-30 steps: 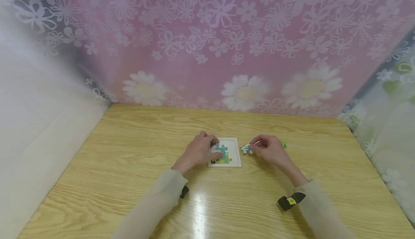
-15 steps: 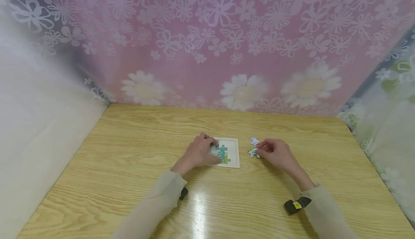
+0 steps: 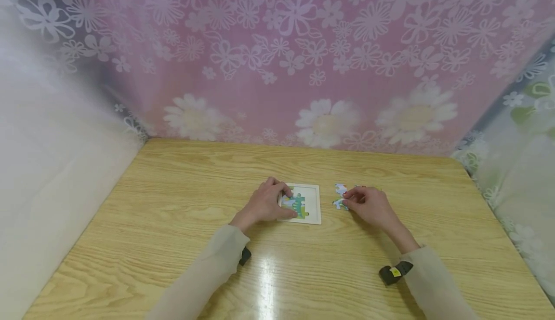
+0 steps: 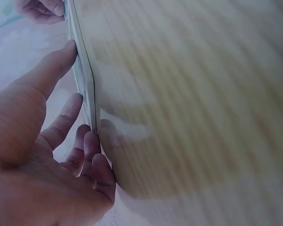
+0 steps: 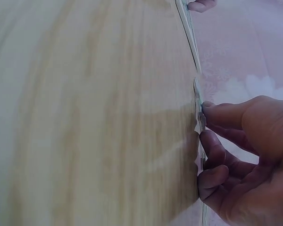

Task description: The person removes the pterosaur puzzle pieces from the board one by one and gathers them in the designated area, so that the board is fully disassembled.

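My left hand (image 3: 265, 202) rests on the left part of a square puzzle board (image 3: 313, 199), its thumb and index fingertip on the top. In the left wrist view the board (image 4: 88, 77) is seen edge-on, with other fingers at its edge. Joined green and blue pieces (image 3: 299, 204) fill part of the board; its right side is bare white. To the right, my right hand (image 3: 370, 206) pinches a blue, white and green puzzle piece (image 3: 339, 203) by its right edge, low over the table or on it. The right wrist view shows the thumb on this piece (image 5: 198, 101).
A pale blue loose piece (image 3: 340, 188) lies just behind the held one. More pieces (image 3: 360, 186) show partly behind my right hand. The wooden table (image 3: 195, 190) meets a pink floral cloth (image 3: 260, 93) at the back. Each wrist bears a dark camera (image 3: 390, 274).
My right hand has drawn back right from beside the board with its piece, uncovering the pale blue piece, and has then stayed nearly still. My left hand keeps its place on the board.
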The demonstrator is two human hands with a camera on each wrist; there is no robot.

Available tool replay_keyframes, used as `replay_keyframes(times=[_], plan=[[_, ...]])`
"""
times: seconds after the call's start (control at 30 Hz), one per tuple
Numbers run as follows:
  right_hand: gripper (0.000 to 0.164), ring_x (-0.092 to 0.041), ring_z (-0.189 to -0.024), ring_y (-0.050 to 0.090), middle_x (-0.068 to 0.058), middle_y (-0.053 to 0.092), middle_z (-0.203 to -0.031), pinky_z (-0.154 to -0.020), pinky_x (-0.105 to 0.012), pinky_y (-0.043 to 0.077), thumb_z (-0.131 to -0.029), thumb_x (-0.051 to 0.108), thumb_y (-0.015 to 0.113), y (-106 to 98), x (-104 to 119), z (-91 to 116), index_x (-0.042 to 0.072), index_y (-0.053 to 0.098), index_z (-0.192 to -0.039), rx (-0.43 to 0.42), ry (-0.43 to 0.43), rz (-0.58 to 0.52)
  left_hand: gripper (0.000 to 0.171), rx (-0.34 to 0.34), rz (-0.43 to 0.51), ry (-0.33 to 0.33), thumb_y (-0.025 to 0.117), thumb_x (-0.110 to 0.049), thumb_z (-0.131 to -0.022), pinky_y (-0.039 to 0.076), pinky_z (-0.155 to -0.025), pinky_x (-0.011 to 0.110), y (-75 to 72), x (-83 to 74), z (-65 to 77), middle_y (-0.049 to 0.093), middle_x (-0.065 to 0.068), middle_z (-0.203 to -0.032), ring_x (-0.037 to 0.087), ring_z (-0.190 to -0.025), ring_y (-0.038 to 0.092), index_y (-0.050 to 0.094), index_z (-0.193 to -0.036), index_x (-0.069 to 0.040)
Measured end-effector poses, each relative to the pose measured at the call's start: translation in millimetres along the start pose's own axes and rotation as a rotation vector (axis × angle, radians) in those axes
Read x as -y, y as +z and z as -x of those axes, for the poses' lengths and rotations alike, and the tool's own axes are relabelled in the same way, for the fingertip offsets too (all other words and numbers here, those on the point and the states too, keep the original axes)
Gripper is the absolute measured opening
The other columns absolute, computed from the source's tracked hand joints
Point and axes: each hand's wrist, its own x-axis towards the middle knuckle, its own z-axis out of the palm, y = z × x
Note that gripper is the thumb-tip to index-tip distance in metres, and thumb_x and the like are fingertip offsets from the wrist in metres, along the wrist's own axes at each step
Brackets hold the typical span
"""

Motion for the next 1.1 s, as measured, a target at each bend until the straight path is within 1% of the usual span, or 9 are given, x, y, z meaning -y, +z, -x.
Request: replay_keyframes(times=[0.3, 0.4, 0.5, 0.7, 0.9, 1.1], plan=[[0.012, -0.012, -0.076, 0.062, -0.002, 0.071, -0.084, -0.068, -0.029, 0.047, -0.096, 0.020, 0.072, 0, 3, -1, 0.010, 0.075, -0.101, -0.023, -0.011, 0.009, 0.040, 0.024, -0.007, -0.018, 0.086, -0.038, -0.083, 0.038, -0.093, 0.045, -4.1, -6.1, 1.1, 0.051, 0.008, -0.131, 0.026, -0.105, 0.046, 0.068, -0.112, -0.017], [0.013, -0.013, -0.075, 0.061, -0.003, 0.070, -0.086, -0.067, -0.029, 0.047, -0.097, 0.022, 0.071, 0, 9, -1, 0.011, 0.075, -0.102, -0.025, -0.032, -0.013, 0.040, 0.025, -0.002, -0.031, 0.086, -0.038, -0.082, 0.038, -0.094, 0.046, -4.1, -6.7, 0.5, 0.051, 0.007, -0.130, 0.026, -0.105, 0.046, 0.068, -0.111, -0.018], [0.015, -0.014, -0.073, 0.060, -0.004, 0.070, -0.087, -0.066, -0.028, 0.048, -0.096, 0.023, 0.071, 2, 17, -2, 0.011, 0.074, -0.105, -0.007, -0.055, -0.058, 0.040, 0.025, -0.001, -0.043, 0.086, -0.038, -0.082, 0.038, -0.095, 0.046, -3.6, -6.2, -0.7, 0.051, 0.007, -0.129, 0.026, -0.105, 0.046, 0.069, -0.112, -0.018], [0.017, -0.013, -0.073, 0.059, -0.003, 0.070, -0.087, -0.067, -0.028, 0.048, -0.095, 0.024, 0.072, 15, 34, -10, 0.012, 0.074, -0.107, 0.027, -0.077, -0.096, 0.040, 0.027, -0.001, -0.051, 0.086, -0.038, -0.081, 0.038, -0.095, 0.045, -3.5, -6.7, -2.1, 0.051, 0.006, -0.129, 0.025, -0.104, 0.046, 0.069, -0.112, -0.018], [0.016, -0.014, -0.076, 0.061, -0.002, 0.071, -0.088, -0.069, -0.030, 0.049, -0.095, 0.025, 0.072, 29, 50, -17, 0.014, 0.075, -0.107, 0.063, -0.104, -0.122, 0.042, 0.043, 0.010, -0.039, 0.087, -0.039, -0.081, 0.039, -0.097, 0.045, -1.7, 0.3, -4.9, 0.050, 0.005, -0.129, 0.025, -0.107, 0.047, 0.069, -0.114, -0.019], [0.017, -0.013, -0.078, 0.060, -0.001, 0.071, -0.088, -0.071, -0.029, 0.049, -0.095, 0.026, 0.072, 41, 60, -24, 0.013, 0.076, -0.106, 0.078, -0.134, -0.093, 0.044, 0.043, 0.007, -0.022, 0.087, -0.039, -0.080, 0.039, -0.098, 0.045, -2.8, 1.5, -4.6, 0.051, 0.005, -0.128, 0.024, -0.107, 0.047, 0.069, -0.115, -0.019]])
